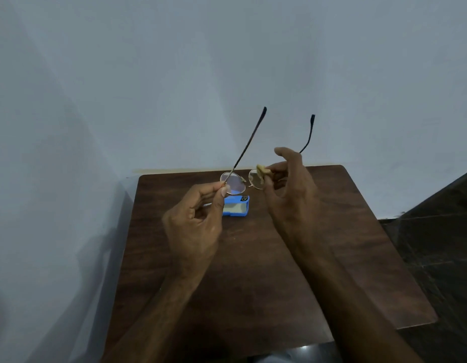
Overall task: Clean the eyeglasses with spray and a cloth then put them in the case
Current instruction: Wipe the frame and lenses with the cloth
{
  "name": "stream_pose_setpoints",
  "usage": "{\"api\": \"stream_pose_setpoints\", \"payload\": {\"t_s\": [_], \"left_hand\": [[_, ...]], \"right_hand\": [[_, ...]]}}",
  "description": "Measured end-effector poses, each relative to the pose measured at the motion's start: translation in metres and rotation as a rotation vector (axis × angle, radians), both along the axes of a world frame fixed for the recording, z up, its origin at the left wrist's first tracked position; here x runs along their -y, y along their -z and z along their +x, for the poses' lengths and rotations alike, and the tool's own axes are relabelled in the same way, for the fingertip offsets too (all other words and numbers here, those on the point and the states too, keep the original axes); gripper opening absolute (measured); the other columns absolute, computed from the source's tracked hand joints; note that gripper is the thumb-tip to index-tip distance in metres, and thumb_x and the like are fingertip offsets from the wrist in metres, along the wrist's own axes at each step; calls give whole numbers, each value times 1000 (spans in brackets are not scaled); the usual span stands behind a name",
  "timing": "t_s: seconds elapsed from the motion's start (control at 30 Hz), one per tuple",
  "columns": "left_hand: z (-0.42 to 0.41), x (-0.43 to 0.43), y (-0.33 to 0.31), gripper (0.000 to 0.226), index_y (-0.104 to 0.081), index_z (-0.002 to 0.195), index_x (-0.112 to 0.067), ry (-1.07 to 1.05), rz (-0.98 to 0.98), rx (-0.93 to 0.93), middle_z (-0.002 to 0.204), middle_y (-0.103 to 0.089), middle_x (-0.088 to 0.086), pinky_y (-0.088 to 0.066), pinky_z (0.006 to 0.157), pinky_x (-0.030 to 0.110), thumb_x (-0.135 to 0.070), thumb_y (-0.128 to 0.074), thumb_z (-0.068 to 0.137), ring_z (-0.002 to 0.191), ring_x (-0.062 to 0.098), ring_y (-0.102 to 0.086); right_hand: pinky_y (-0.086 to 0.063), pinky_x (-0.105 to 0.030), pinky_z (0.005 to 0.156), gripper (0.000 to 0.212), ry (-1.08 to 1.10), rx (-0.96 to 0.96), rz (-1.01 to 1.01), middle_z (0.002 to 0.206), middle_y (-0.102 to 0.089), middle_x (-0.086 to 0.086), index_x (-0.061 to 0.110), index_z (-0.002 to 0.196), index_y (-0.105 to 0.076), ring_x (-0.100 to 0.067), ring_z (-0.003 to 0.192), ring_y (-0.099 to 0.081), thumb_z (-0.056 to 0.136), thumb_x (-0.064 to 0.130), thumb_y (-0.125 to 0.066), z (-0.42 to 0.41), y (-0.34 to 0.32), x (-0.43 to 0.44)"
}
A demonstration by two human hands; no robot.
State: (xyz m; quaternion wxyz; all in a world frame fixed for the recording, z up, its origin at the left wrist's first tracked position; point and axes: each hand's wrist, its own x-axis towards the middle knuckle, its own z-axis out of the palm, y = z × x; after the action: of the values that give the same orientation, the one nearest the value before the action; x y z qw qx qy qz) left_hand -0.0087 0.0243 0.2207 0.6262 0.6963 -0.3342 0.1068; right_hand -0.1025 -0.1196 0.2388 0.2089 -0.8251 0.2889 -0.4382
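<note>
I hold thin gold-rimmed eyeglasses (236, 183) above the table, their temples open and pointing up and away. My left hand (194, 226) pinches the left lens rim between thumb and fingers. My right hand (287, 189) pinches a small yellowish cloth (262, 172) against the right lens. A blue case (236, 209) lies open on the table just below the glasses, partly hidden behind my left hand. No spray bottle is in view.
The dark brown wooden table (318, 258) stands against a pale wall (227, 74). Dark tiled floor (436, 244) lies to the right of the table. A shiny object (303, 348) shows at the table's near edge.
</note>
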Motion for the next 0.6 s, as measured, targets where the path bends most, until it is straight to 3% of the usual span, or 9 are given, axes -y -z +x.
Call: {"api": "stream_pose_setpoints", "payload": {"t_s": [0.07, 0.17, 0.33, 0.5, 0.6], "left_hand": [[1, -1, 2, 21, -76, 114, -11, -3, 11, 17, 105, -77, -7, -57, 84, 11, -17, -78, 94, 100, -5, -73], [3, -4, 4, 23, -73, 116, -15, 3, 28, 57, 108, -74, -9, -56, 85, 10, -22, -74, 95, 103, -12, -69], [6, -7, 5, 25, -76, 116, -6, 32, 46, 132, 110, -76, -3, -59, 88, 18, -21, -74, 95, 103, 8, -75], [6, -6, 8, 24, -73, 117, -12, -4, 22, 109, 108, -72, -9, -55, 90, 10, -20, -75, 95, 103, -14, -67], [7, -8, 8, 23, -76, 115, -6, -37, 11, 77, 106, -76, -4, -57, 87, 12, -15, -77, 93, 100, -5, -72]], "right_hand": [[-62, -47, 73, 60, -3, -69, -5, 101, -71, 6, 26, 138, -47, -18, 86, -68, 91, 9, -79, 3, 0, -4], [-63, -39, 78, 56, -65, -72, 65, 103, -75, 5, 21, 142, -53, -15, 90, -71, 93, 15, -79, 6, -5, -9], [-61, -45, 77, 60, -26, -168, -7, 100, -74, 7, 21, 148, -49, -17, 89, -69, 94, 12, -76, 9, -8, 3], [-62, -42, 75, 69, -72, -158, 14, 99, -73, 8, 29, 148, -39, -15, 88, -69, 94, 11, -76, 9, 1, -14], [-62, -44, 72, 68, -50, -167, -8, 97, -72, 7, 29, 148, -39, -15, 85, -68, 94, 15, -78, 3, 9, -12]]}}
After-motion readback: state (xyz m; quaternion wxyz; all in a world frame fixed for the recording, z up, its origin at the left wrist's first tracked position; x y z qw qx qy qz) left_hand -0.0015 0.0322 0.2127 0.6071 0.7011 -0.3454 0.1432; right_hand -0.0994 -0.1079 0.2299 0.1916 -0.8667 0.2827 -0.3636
